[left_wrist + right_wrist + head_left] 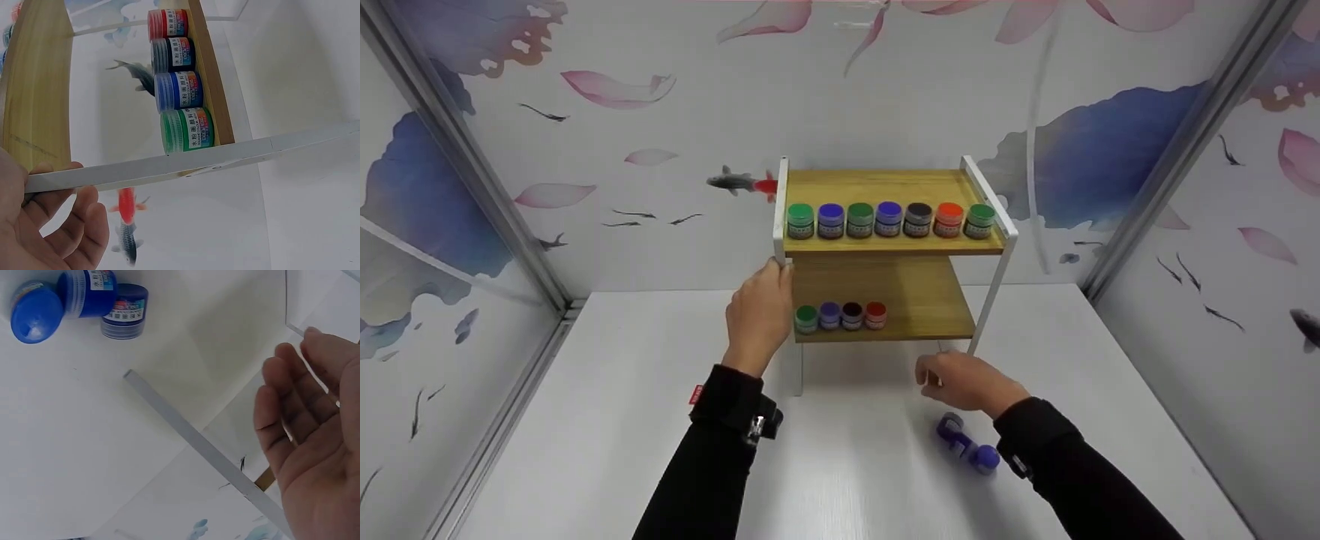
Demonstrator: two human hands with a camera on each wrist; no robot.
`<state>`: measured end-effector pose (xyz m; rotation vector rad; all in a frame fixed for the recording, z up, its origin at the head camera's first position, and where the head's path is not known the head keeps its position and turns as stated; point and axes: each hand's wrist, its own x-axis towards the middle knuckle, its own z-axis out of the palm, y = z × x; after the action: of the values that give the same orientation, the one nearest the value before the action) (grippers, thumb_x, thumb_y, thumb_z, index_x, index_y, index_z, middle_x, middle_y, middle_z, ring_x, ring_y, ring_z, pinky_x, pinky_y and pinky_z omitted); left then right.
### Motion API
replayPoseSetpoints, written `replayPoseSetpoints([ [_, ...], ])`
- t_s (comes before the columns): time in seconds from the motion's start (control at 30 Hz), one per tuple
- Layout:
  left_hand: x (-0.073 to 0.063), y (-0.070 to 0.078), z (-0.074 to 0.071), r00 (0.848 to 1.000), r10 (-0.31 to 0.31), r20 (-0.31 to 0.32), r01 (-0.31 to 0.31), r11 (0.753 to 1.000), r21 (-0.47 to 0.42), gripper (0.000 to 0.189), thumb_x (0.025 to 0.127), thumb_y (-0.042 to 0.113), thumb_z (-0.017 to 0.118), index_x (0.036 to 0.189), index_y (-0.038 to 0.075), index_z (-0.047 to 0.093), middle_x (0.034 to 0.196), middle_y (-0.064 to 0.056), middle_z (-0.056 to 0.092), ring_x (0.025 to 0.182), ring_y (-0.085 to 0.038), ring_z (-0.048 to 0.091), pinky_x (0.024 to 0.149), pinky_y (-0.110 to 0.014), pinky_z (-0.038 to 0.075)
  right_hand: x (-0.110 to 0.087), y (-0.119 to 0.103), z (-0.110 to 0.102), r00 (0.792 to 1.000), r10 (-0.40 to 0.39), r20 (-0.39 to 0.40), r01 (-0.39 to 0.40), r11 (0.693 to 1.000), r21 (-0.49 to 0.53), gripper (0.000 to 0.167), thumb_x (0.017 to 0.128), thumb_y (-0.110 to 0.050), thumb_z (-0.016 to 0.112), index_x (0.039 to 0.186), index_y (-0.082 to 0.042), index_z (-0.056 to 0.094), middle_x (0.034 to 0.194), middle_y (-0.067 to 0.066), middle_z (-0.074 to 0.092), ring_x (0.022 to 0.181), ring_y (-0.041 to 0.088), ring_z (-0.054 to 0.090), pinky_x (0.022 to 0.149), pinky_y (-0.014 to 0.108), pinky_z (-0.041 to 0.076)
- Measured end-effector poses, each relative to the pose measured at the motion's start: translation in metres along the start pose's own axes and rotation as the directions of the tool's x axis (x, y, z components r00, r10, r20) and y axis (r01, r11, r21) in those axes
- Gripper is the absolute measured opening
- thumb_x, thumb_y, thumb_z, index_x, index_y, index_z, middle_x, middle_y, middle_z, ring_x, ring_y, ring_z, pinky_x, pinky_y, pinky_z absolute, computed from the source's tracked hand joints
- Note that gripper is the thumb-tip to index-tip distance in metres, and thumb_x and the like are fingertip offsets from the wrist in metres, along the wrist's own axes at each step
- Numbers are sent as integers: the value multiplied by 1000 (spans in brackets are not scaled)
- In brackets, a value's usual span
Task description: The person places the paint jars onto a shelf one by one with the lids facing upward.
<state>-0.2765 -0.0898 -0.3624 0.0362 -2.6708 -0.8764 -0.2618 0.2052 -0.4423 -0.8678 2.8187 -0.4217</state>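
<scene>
In the head view, a two-tier shelf (885, 296) with wooden boards and a white frame stands on the table. My left hand (761, 307) grips its front left post (129, 171), thumb and fingers around the bar in the left wrist view. My right hand (964, 381) hovers near the front right leg (191, 436), fingers loosely bent and holding nothing. Several paint jars line the top board, among them a red-lidded jar (949, 220). A short row on the lower board includes a green-lidded jar (188, 130). Three blue paint jars (93, 292) lie close together below my right hand.
White table (660, 450) surface spreads around the shelf. Printed wall panels (660, 150) enclose the back and sides, with metal corner posts (472, 157). On the lower board, bare wood (930, 300) shows right of the jars.
</scene>
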Motion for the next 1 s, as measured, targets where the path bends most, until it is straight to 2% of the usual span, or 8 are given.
replayPoseSetpoints([
  [0.13, 0, 0, 0, 1000, -12, 13, 12, 1000, -1, 37, 107, 37, 33, 89, 10, 52, 72, -2, 47, 65, -19, 48, 55, -31, 34, -7, 3, 11, 989, 121, 88, -121, 993, -8, 10, 86, -10, 71, 95, -8, 67, 85, 4, 67, 79, 17, 61, 73, 40, 53],
  [0.23, 0, 0, 0, 1000, -12, 16, 12, 1000, -4, 36, 107, 37, 34, 90, 10, 52, 72, -2, 47, 66, -20, 48, 55, -31, 34, -13, 6, 19, 978, 177, 112, -177, 984, -15, 12, 85, -10, 73, 96, -9, 67, 91, 6, 67, 84, 21, 62, 78, 43, 52],
  [0.4, 0, 0, 0, 1000, -11, 12, 11, 1000, -7, 35, 107, 35, 35, 90, 10, 52, 71, -2, 46, 65, -20, 48, 55, -32, 34, -22, 12, 28, 975, 198, 99, -196, 980, -29, 14, 85, -9, 72, 98, -9, 70, 104, 12, 64, 98, 31, 62, 85, 50, 51],
  [0.63, 1, 1, 1, 1000, -17, 17, 17, 1000, -6, 36, 107, 37, 34, 91, 11, 53, 73, -2, 48, 68, -21, 49, 56, -33, 34, -31, 16, 38, 953, 262, 152, -270, 962, 33, 17, 90, -7, 65, 104, -12, 73, 105, 9, 65, 104, 33, 62, 92, 54, 48],
  [1.0, 0, 1, 0, 1000, 7, 6, -7, 1000, 10, 37, 107, 36, 32, 88, 10, 51, 70, -1, 45, 61, -18, 45, 52, -30, 32, -33, 28, 48, 962, 230, 148, -246, 964, 103, 26, 92, 5, 56, 104, -10, 73, 112, 11, 67, 115, 37, 57, 102, 55, 43],
])
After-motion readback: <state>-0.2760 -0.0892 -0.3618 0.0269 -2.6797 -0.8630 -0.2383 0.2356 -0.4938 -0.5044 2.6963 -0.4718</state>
